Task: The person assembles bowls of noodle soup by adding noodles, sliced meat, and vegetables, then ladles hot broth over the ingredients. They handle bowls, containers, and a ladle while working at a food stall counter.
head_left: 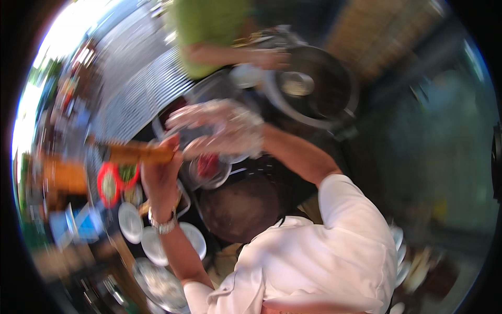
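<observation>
My left hand (158, 180), with a metal watch at the wrist, is closed around a tool with a brown wooden handle (138, 154). The tool's dark far end points left and is smeared by motion. Beside it is my right hand (225, 125) in a clear plastic glove, fingers and thumb apart, with nothing visible between them. Its fingertips come close to the left hand; whether they touch I cannot tell. Below the glove, a bowl (217, 184) holds some red food (208, 165) that looks like raw meat.
A co-worker's hand (272, 58) reaches over a large round pot (349, 107) at the far side. Nearer me lies a round dark brown slab (240, 209). Red-rimmed containers (101, 184), white bowls (130, 224) and a metal bowl (140, 272) of pale food line the left.
</observation>
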Available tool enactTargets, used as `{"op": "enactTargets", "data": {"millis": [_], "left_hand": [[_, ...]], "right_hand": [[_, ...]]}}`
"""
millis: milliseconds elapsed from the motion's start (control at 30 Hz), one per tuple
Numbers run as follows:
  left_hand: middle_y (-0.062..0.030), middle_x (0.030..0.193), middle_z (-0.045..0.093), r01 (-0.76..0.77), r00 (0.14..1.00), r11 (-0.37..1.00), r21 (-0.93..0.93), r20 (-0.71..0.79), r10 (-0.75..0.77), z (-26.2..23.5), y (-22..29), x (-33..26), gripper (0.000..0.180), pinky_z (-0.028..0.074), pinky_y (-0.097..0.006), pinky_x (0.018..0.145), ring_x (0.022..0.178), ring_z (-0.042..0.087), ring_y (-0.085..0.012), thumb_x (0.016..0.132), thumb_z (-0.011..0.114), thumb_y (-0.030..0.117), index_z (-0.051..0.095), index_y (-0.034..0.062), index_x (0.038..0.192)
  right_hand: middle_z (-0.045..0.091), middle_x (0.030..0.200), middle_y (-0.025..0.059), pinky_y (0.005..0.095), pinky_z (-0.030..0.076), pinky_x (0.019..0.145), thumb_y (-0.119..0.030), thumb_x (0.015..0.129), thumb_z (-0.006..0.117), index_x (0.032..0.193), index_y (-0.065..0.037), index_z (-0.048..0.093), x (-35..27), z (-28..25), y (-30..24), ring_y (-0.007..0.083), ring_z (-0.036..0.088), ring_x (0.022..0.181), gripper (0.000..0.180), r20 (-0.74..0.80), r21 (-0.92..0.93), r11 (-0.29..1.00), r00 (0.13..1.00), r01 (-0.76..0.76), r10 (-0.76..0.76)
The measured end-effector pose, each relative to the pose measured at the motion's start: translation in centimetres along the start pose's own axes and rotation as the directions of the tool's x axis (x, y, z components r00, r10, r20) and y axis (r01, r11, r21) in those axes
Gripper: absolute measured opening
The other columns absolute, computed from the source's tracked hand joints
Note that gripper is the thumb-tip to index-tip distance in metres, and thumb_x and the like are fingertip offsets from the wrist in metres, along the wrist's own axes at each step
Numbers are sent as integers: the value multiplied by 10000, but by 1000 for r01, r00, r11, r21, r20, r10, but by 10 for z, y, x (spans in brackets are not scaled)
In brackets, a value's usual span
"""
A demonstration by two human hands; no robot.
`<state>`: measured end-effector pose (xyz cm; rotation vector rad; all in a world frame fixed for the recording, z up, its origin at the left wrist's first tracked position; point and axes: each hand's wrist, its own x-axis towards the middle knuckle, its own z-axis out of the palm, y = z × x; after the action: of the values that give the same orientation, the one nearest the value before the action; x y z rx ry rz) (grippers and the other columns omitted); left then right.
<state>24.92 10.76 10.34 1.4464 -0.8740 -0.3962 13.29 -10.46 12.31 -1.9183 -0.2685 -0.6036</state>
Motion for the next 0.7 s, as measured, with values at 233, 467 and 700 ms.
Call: {"op": "enactTargets", "data": {"millis": [233,467,700], "left_hand": [[-127,1280,626,-207,851,953,-222,439,287,116,-8,-94,388,493,-360,998,1109,631,-252,888,728,-21,597,-6,1252],[-134,1341,606,-215,217,964,-159,954,206,269,-4,-195,515,533,-345,944,1122,639,-237,858,775,21,604,28,1343],[-146,1138,742,-361,-3,930,69,997,-75,409,15,-327,614,580,-343,809,951,721,-204,864,791,184,563,32,1413]], "right_hand": [[717,1028,168,437,545,805,-428,832,789,1005,-72,711,-152,11,-181,326,708,969,404,-295,-159,918,905,-364,308],[717,855,141,407,533,730,-468,966,644,910,-75,695,-386,78,-249,289,699,781,401,-856,-142,749,461,-647,235],[648,747,42,340,507,597,-232,957,682,866,-75,638,-608,166,-319,194,629,647,187,-988,-145,623,142,-769,-55]]}}
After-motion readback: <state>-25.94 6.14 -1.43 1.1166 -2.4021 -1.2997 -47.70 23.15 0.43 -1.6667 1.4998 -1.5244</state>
